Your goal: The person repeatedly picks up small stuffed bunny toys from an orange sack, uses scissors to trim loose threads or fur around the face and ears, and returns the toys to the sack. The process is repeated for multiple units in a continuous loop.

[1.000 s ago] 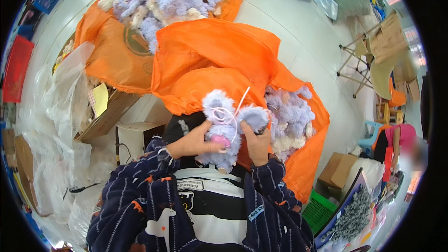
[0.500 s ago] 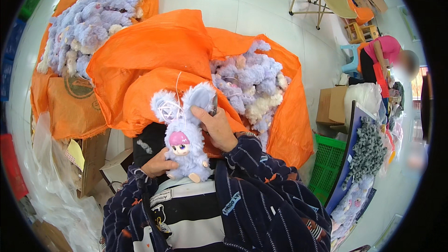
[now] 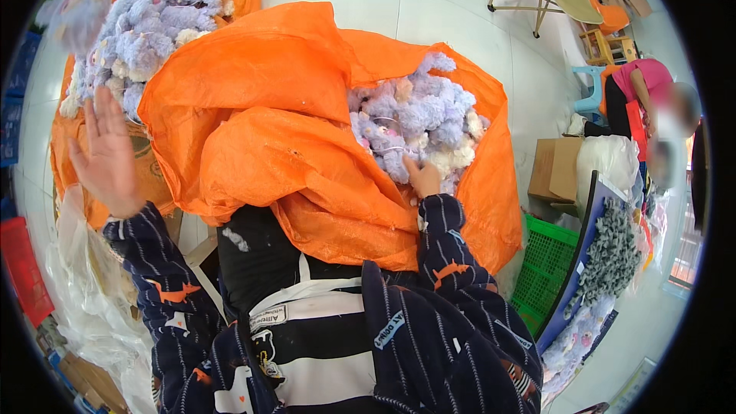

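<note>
As we judge it, the blurred lavender plush doll point(image 3: 74, 19) could end up on the tiled floor point(image 3: 452, 0) beyond our left grip point(image 3: 107, 155) if it was flung too wide of the far plush pile point(image 3: 165, 19); at our right grip point(image 3: 424, 176), snagging fur could drag several dolls out together. The blurred doll is ahead and slightly left of our left grip, apart from it; the far pile sits ahead and right of that grip, which is released, palm bare. Our right grip touches the near plush pile point(image 3: 448, 107), spread ahead of it inside an orange sack point(image 3: 268, 138); we cannot tell whether it pinches a doll.
</note>
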### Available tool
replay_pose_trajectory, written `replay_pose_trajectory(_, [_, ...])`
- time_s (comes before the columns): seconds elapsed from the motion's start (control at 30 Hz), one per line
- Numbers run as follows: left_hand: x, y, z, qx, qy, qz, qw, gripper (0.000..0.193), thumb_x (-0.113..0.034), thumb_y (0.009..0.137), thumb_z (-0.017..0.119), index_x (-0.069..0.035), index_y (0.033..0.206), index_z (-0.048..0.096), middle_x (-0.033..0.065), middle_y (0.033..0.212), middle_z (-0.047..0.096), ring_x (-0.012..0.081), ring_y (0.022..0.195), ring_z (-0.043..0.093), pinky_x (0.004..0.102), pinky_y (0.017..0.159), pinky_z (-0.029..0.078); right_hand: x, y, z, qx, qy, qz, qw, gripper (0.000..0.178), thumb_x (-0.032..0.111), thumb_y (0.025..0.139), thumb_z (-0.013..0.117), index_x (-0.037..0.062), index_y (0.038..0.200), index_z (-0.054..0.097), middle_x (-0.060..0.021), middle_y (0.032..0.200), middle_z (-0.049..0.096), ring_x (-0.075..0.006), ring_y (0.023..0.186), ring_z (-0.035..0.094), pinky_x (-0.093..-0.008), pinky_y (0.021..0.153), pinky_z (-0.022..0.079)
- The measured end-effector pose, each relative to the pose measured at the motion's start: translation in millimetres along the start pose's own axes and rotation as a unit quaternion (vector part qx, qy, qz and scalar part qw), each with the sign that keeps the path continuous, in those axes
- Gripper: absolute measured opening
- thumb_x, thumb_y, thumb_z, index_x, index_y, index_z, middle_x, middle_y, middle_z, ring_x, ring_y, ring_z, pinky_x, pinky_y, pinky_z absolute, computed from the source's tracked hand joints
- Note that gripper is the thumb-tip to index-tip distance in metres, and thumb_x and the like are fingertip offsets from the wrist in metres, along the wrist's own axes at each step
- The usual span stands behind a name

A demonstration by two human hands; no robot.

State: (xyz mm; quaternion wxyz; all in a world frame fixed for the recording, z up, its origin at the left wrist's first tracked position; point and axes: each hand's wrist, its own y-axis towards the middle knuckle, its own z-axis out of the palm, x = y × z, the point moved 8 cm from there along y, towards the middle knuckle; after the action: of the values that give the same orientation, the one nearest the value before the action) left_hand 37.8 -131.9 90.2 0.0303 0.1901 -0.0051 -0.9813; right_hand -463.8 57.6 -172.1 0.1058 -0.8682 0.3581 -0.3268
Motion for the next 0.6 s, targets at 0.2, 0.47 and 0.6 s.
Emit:
replay_pose_trajectory(0.2, [95, -92, -84, -0.144, 0.153, -0.171, 0.963, 0.023, -0.019, 0.090, 0.050, -0.007, 0.109, 0.052, 0.0028, 0.090, 0.060, 0.0133, 0.078, 0.058, 0.0280, 0.068, 0.049, -11, -6, 30, 0.052, 0.333, 0.097, 0.936, 0.024, 0.022, 0.076, 0.062, 0.0003, 0.068, 0.057, -0.0055, 0.057, 0.053, -0.0141, 0.043, 0.046, -0.0268, 0.040, 0.034])
replay_pose_trajectory(0.47, [136, -136, -49, 0.070, 0.407, -0.265, 0.871, 0.027, -0.014, 0.090, 0.048, -0.003, 0.115, 0.047, 0.0064, 0.103, 0.056, 0.0149, 0.095, 0.054, 0.0278, 0.079, 0.046, 186, -100, -127, -0.095, 0.149, -0.264, 0.948, 0.020, 0.015, 0.073, 0.059, -0.0047, 0.078, 0.057, -0.0050, 0.055, 0.048, -0.0091, 0.050, 0.041, -0.0268, 0.046, 0.035])
replay_pose_trajectory(0.6, [123, -135, -13, 0.174, 0.575, -0.195, 0.776, 0.067, -0.024, 0.074, 0.070, -0.001, 0.127, 0.038, 0.0136, 0.125, 0.043, 0.0236, 0.118, 0.041, 0.0342, 0.095, 0.037, 240, -181, -171, -0.079, 0.153, -0.419, 0.892, 0.015, 0.007, 0.071, 0.060, -0.0018, 0.082, 0.058, -0.0035, 0.063, 0.052, -0.0084, 0.055, 0.045, -0.0241, 0.051, 0.038])
